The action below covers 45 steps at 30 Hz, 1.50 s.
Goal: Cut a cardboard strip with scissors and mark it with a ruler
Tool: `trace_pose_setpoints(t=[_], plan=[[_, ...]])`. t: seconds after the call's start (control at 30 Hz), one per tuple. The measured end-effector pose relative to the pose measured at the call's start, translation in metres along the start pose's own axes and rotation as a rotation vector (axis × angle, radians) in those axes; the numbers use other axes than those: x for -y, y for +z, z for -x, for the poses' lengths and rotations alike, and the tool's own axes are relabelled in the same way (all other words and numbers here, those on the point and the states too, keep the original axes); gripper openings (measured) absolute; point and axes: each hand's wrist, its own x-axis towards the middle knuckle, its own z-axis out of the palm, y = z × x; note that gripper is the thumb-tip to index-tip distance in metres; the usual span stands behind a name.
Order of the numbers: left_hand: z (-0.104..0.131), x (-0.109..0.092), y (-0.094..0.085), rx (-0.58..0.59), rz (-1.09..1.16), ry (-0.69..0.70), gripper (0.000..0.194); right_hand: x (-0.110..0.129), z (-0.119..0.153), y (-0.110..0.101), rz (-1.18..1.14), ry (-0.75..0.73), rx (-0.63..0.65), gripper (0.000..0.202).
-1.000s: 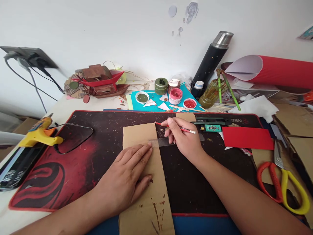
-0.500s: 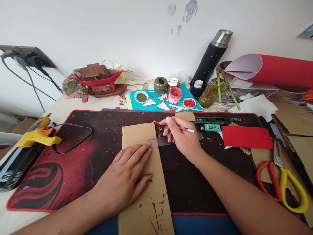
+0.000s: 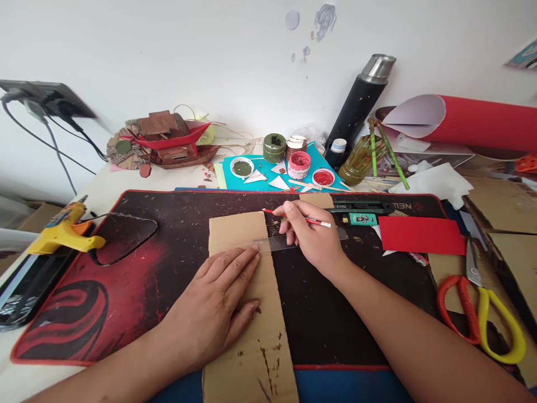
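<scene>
A long strip of brown cardboard (image 3: 237, 229) lies lengthwise on the dark desk mat. My left hand (image 3: 222, 294) rests flat across it, fingers stretched out, with the fingertips at the end of a clear ruler (image 3: 276, 243). The ruler reaches from the cardboard out over the mat to the right and passes under my right hand (image 3: 314, 232). Pinched in that hand is a red pencil (image 3: 314, 221); its tip points left, close to the cardboard's upper right edge. Whether the tip touches the cardboard, I cannot tell.
Left stands a yellow hot glue gun (image 3: 69, 232) with its cord. Behind are a model boat (image 3: 168, 137), open paint jars (image 3: 274, 148) and a black thermos (image 3: 356, 106). Right lie a utility knife (image 3: 364, 207), red card (image 3: 422, 235) and scissors (image 3: 474, 274).
Both hands, the pencil, the ruler and the cardboard keep almost the same places. Only the camera view has shifted slightly.
</scene>
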Motion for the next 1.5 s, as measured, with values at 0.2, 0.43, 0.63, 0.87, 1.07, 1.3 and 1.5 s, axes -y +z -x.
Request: trace_pose_setpoints(t=[0.2,0.43,0.63,0.87,1.07,1.3,1.5], plan=[[-0.0002,-0.0001,0.0000,-0.001,-0.012,0.005,0.061,-0.0001,0.0001,-0.0002,0.002,0.011,-0.007,0.049],[0.0006,-0.0008,0.0009,-0.007,0.003,-0.014,0.063,0.0003,0.0006,-0.0003,0.008,0.022,-0.007,0.050],[0.0007,-0.0010,0.0011,-0.004,0.016,-0.023,0.065,0.0010,0.0006,-0.0004,0.015,0.023,-0.004,0.052],[0.0004,-0.0012,-0.0001,-0.005,0.018,-0.018,0.064,0.0008,0.0006,-0.0009,0.018,0.032,-0.005,0.053],[0.0005,-0.0011,0.0001,-0.003,0.037,-0.021,0.064,0.0004,0.0005,-0.0011,0.002,0.017,0.002,0.052],[-0.0001,-0.0009,0.0002,0.003,0.013,-0.003,0.063,0.0006,-0.0004,-0.0013,0.017,0.013,0.000,0.054],[0.0003,-0.0005,-0.0006,0.012,0.018,-0.005,0.063,-0.0001,0.0005,-0.0021,0.027,0.016,0.003,0.054]])
